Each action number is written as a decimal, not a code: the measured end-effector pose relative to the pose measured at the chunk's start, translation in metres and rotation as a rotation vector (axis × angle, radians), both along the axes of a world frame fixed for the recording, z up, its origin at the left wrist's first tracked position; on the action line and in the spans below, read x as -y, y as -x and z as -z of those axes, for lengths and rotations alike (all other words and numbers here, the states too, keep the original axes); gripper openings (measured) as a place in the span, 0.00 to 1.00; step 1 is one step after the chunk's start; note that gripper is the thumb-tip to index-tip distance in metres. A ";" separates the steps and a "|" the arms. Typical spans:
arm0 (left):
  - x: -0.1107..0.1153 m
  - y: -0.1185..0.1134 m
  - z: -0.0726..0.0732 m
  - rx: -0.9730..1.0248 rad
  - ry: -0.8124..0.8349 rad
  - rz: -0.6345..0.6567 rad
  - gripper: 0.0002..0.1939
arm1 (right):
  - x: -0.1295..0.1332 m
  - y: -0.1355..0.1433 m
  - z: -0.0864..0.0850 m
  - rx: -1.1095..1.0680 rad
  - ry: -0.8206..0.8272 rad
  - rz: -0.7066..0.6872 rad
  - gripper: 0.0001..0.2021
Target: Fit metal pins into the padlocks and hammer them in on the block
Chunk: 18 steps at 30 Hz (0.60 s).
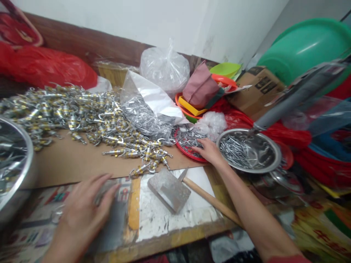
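My left hand (85, 206) hovers, a little blurred, over the printed sheet at the table's front left. Its thumb and forefinger are apart, and nothing shows between them. My right hand (208, 150) reaches over a red plate (179, 148) of small metal pieces, thumb and fingers spread, apparently touching the pieces. Between the hands a thick grey metal block (169, 190) lies on a stained white sheet (153, 223). Beside it rests a hammer (211, 201) with a wooden handle, partly behind my right forearm.
A heap of metal-and-brass fittings (71, 113) covers the cardboard (60, 164). A steel bowl (270, 166) of pins stands at right, another metal bowl (30, 153) at left. Behind are a bag of metal parts (145, 113) and a grey bar (296, 93) leaning in from the right.
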<state>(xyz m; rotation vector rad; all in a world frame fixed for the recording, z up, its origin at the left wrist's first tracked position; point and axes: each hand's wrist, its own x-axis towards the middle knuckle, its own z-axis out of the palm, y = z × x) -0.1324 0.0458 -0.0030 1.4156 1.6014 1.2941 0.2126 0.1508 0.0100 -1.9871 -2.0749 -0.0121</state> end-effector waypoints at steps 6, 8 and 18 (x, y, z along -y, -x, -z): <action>-0.046 -0.045 0.006 -0.369 -0.088 0.239 0.13 | -0.035 0.027 0.003 0.065 0.076 -0.128 0.17; -0.049 -0.045 0.009 -0.349 -0.095 0.227 0.11 | -0.029 0.031 0.004 0.084 0.076 -0.121 0.12; -0.025 -0.042 -0.009 -0.013 -0.108 0.150 0.14 | -0.005 0.015 0.003 -0.058 -0.111 0.028 0.09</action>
